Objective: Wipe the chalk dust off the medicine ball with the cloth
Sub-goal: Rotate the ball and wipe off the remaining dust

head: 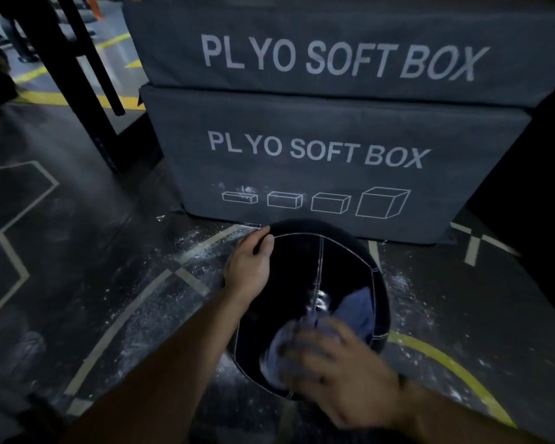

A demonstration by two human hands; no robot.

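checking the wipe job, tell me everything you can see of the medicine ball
The medicine ball is black and glossy, built of panels with pale stitched seams. It sits on the dusty floor before the lower plyo box. The left hand rests on its upper left; the right hand, blurred, presses a bluish cloth on its near side.
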